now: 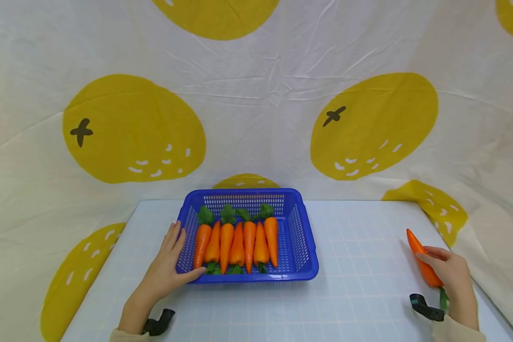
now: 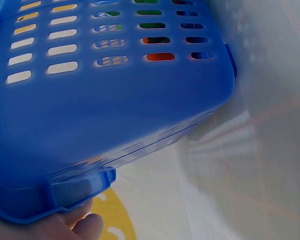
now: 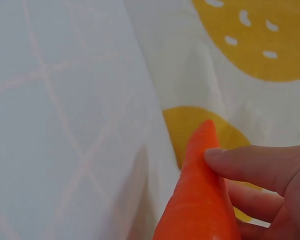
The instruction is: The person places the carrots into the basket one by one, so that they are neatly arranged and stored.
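Observation:
A blue plastic basket stands on the table, with several orange carrots lying side by side in it. Their green tops point alternately to the far and near sides. My left hand rests at the basket's near left corner, fingers straight along the left rim and thumb on the front rim. In the left wrist view its fingertips show at the rim. Over at the right, my right hand holds a single carrot between thumb and fingers, narrow tip pointing away, its green top near the wrist.
The table has a pale checked cover. A white cloth with large yellow fruit prints hangs behind and along both sides. Inside the basket, bare mesh shows right of the last carrot.

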Motion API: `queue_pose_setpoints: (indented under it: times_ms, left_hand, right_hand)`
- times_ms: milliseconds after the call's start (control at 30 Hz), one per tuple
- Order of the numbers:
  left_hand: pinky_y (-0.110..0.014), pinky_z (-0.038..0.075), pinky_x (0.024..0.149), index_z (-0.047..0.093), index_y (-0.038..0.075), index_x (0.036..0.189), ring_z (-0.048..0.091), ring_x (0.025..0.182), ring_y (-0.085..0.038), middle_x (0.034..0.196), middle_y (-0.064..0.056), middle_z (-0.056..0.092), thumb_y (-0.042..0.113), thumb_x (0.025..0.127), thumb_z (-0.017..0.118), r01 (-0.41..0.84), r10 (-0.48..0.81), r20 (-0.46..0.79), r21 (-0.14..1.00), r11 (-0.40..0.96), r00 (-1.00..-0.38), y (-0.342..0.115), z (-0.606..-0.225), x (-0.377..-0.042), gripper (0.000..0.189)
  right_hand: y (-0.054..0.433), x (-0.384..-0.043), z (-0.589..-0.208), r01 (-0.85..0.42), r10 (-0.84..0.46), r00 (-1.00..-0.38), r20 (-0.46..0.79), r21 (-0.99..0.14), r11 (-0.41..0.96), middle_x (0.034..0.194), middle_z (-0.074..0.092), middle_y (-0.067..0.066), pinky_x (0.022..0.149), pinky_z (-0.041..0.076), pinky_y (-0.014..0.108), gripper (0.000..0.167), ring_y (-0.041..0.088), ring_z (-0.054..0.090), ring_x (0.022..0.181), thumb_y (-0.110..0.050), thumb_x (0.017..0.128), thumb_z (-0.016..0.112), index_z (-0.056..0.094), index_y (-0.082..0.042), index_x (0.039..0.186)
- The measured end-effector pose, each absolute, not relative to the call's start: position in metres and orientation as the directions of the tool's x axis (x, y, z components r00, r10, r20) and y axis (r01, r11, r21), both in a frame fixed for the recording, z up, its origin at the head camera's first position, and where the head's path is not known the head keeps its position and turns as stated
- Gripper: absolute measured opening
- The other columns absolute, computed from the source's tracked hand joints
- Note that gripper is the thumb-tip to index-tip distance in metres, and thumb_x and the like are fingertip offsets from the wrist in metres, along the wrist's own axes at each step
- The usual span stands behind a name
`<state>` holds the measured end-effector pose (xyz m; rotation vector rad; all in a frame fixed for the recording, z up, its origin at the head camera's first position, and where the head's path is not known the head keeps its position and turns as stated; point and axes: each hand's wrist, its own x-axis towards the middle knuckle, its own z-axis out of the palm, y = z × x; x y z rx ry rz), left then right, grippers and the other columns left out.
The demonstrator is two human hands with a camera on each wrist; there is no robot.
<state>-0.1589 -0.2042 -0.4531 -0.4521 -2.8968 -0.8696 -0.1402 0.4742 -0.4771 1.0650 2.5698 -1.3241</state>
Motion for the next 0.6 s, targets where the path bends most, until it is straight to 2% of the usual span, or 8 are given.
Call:
queue_pose_setpoints:
  times_ms: [167,300,500,600]
  left_hand:
    - [-0.07,0.02,0.11,0.019,-0.004,0.155,-0.005,0.151,-0.033,0.166,-0.014,-0.001,0.058,0.077,0.078,0.299,0.254,0.159,0.528,0.795,-0.954,-0.204,-0.454,-0.159,0.116]
    - [-0.07,0.02,0.11,0.018,-0.004,0.156,-0.005,0.151,-0.034,0.166,-0.015,-0.001,0.057,0.077,0.078,0.293,0.249,0.154,0.529,0.797,-0.956,-0.203,-0.454,-0.159,0.116]
    - [-0.07,0.02,0.11,0.019,-0.004,0.156,-0.004,0.151,-0.034,0.166,-0.015,-0.001,0.055,0.078,0.078,0.291,0.248,0.153,0.527,0.799,-0.957,-0.203,-0.452,-0.158,0.115]
    - [-0.07,0.02,0.109,0.018,-0.004,0.156,-0.005,0.151,-0.033,0.166,-0.015,-0.001,0.056,0.078,0.078,0.29,0.248,0.15,0.529,0.798,-0.957,-0.204,-0.452,-0.158,0.115]
  right_hand:
    - [0.465,-0.143,-0.471,0.562,0.538,-0.777,-0.327,-0.744,0.362,0.144,0.037,0.031,0.066,0.048,0.027,0.077,0.04,0.041,0.113,-0.045,0.093,0.066,0.04,0.001,0.148]
    - [0.457,-0.145,-0.465,0.536,0.542,-0.781,-0.309,-0.778,0.327,0.146,0.037,0.028,0.061,0.046,0.022,0.076,0.036,0.043,0.112,-0.046,0.093,0.065,0.04,-0.002,0.149]
    - [0.444,-0.149,-0.455,0.515,0.541,-0.774,-0.33,-0.825,0.233,0.151,0.033,0.023,0.063,0.043,0.018,0.07,0.033,0.042,0.115,-0.048,0.093,0.065,0.044,-0.013,0.15]
    - [0.439,-0.15,-0.451,0.499,0.534,-0.774,-0.341,-0.847,0.183,0.146,0.037,0.019,0.065,0.044,0.018,0.065,0.028,0.043,0.112,-0.049,0.091,0.068,0.05,-0.022,0.148]
